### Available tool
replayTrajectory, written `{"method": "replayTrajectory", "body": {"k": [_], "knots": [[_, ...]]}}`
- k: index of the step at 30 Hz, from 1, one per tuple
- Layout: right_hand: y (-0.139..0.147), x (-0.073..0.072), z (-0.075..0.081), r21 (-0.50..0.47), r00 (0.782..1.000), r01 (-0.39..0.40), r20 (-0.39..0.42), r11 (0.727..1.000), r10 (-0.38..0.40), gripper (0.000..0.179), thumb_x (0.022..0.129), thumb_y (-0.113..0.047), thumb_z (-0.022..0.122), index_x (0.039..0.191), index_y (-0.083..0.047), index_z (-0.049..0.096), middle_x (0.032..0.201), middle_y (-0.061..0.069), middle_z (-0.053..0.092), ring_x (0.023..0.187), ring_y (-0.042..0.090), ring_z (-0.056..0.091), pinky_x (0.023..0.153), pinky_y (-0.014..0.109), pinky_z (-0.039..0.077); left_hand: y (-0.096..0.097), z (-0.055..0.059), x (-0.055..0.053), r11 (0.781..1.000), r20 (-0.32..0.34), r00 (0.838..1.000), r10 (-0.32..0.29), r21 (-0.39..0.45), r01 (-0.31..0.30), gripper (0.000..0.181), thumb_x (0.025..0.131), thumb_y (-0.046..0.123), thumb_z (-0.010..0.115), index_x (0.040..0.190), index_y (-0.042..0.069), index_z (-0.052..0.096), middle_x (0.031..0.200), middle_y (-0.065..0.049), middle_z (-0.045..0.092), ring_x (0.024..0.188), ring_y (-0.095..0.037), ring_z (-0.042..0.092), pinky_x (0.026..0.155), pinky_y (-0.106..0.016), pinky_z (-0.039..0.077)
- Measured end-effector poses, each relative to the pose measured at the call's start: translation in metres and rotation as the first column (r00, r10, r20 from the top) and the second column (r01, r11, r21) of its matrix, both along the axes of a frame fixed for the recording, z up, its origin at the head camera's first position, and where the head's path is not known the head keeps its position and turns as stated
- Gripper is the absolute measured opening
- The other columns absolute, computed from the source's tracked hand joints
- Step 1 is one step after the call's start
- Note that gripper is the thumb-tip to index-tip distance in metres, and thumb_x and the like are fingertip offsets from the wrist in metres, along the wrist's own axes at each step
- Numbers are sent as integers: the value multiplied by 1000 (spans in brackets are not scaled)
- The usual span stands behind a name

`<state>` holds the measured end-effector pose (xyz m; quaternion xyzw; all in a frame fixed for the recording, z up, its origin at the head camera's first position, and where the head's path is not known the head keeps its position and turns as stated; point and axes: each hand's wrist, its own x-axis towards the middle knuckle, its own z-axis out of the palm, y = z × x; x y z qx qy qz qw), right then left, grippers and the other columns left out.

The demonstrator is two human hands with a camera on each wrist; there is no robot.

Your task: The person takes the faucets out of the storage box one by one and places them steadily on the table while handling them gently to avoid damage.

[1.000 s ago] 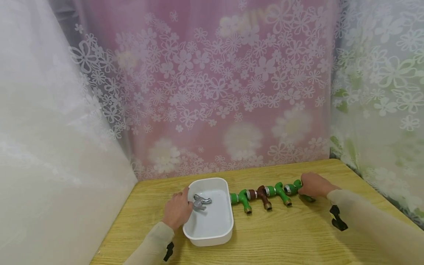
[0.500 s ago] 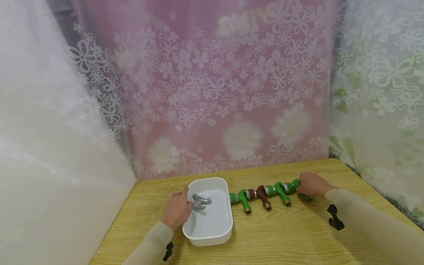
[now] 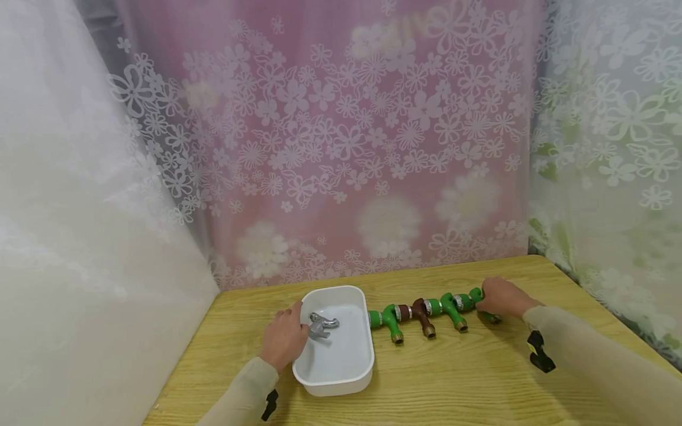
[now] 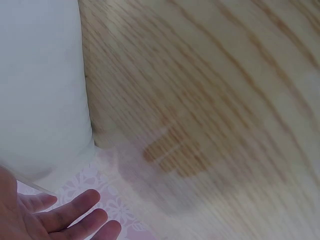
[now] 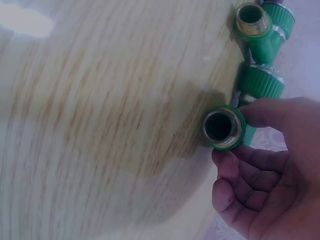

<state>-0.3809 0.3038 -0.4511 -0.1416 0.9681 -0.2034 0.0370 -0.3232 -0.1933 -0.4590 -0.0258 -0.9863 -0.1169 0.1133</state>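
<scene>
A white rectangular basin [image 3: 341, 361] stands on the wooden table, with a chrome tap [image 3: 322, 325] inside at its left wall. My left hand [image 3: 285, 340] rests on the basin's left rim, the thumb over the edge by the tap. In the left wrist view its fingers [image 4: 75, 207] extend loosely outside the wall. To the right runs a row of joined branch pipe fittings: a green one [image 3: 392, 322], a brown one [image 3: 424, 316], another green one [image 3: 454, 310]. At the far end, my right hand [image 3: 501, 296] pinches a green fitting [image 5: 235, 135] between thumb and fingers, its threaded outlet facing the camera.
The row's left end meets the basin's right side in the head view. Flowered curtains [image 3: 341, 148] hang behind the table [image 3: 426, 378] and to the right. A plain white sheet [image 3: 96, 236] hangs on the left.
Over the first half second my right hand moved slightly left with the end fitting, which now sits closer in line with the row. Since then little differs. The left hand stays on the rim.
</scene>
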Motion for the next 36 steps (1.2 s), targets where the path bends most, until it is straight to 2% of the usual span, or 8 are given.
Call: {"method": "replayTrajectory", "body": {"k": [6, 12, 19, 22, 26, 31, 36], "knots": [[-1, 3, 5, 54, 1000, -6, -11, 999, 7, 31, 89, -15, 66, 63, -17, 49, 54, -6, 35, 48, 9, 31, 52, 28, 31, -4, -2, 1, 1000, -2, 1000, -12, 18, 12, 54, 95, 23, 59, 145, 6, 48, 120, -16, 68, 108, -33, 64, 82, -53, 55], [-8, 3, 13, 91, 999, -16, -46, 996, 20, 30, 92, -17, 64, 66, -15, 48, 55, -5, 36, 49, 10, 30, 52, 29, 30, -8, -3, 2, 1000, -1, 1000, -14, 22, 14, 55, 95, 23, 59, 146, 7, 48, 121, -17, 67, 107, -34, 64, 78, -52, 56], [-28, 6, 26, 206, 988, -48, -137, 977, 77, 27, 94, -19, 65, 70, -14, 53, 62, 0, 48, 53, 13, 39, 54, 30, 33, -10, -2, 1, 1000, 13, 1000, -1, 8, 1, 55, 95, 24, 59, 146, 7, 47, 123, -18, 67, 109, -35, 64, 81, -52, 55], [-38, 8, 30, 249, 984, -50, -153, 967, 90, 27, 94, -21, 65, 70, -15, 55, 60, 0, 49, 52, 13, 39, 52, 30, 32, -9, -1, 2, 1000, 24, 1000, -1, 5, 1, 55, 96, 25, 58, 147, 7, 46, 124, -17, 66, 110, -34, 64, 81, -52, 55], [-53, 12, 37, 269, 985, -49, -145, 962, 91, 29, 95, -24, 65, 69, -16, 56, 58, -1, 49, 51, 12, 40, 51, 29, 31, -7, -1, 2, 1000, 30, 1000, -1, 4, 1, 55, 97, 25, 57, 147, 7, 46, 125, -17, 66, 112, -34, 63, 82, -52, 55], [-72, 17, 48, 272, 975, -94, -168, 958, 143, 24, 96, -23, 63, 74, -15, 58, 62, -1, 52, 52, 13, 41, 52, 30, 31, -4, -2, 1, 1000, 20, 1000, -4, 3, 4, 55, 96, 25, 58, 147, 8, 46, 124, -17, 66, 111, -34, 64, 83, -52, 56], [-96, 22, 60, 313, 958, -137, -201, 940, 207, 16, 95, -24, 64, 94, -8, 67, 81, 2, 65, 62, 12, 54, 56, 33, 46, -2, -1, -1, 1000, 11, 1000, -4, 3, 4, 54, 97, 26, 58, 147, 9, 46, 124, -16, 67, 110, -33, 64, 82, -51, 56]]}}
